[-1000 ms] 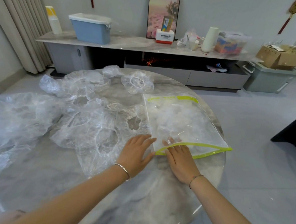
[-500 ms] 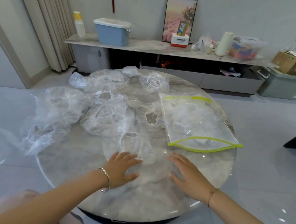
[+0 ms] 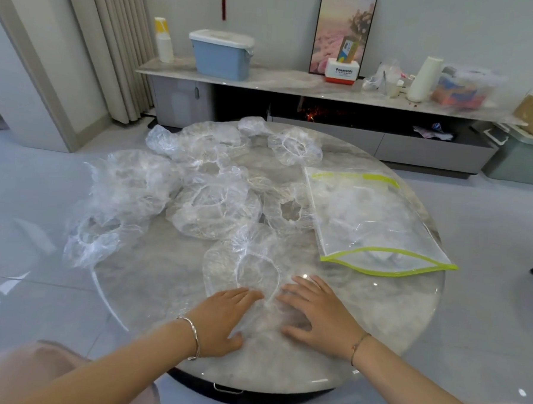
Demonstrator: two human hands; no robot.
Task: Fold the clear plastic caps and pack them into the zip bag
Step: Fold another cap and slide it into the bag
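1. Center bottom of the frame: a clear plastic cap (image 3: 225,261) lies spread nearly flat on a round marble table (image 3: 162,289). Its gathered elastic ring faces up, and its film is wrinkled and see-through.
2. The left hand (image 3: 222,318) and right hand (image 3: 318,315) lie palm-down side by side on the cap's near edge. The fingers are straight and slightly spread, pressing the film and gripping nothing.
3. Right of center, the zip bag (image 3: 378,226) lies flat, apart from the hands. Its yellow-green mouth gapes toward the bottom of the frame, and a whitish mass of plastic shows inside.
4. More loose caps (image 3: 209,205) crowd the middle and upper left of the tabletop. They overlap one another, and one touches the bag's left side.
5. At the left rim, a crumpled cap (image 3: 93,242) hangs over the table edge. The bag's lower right corner reaches the right rim.
6. Bare marble shows at the lower left beside the pressed cap, and at the lower right below the bag's mouth.
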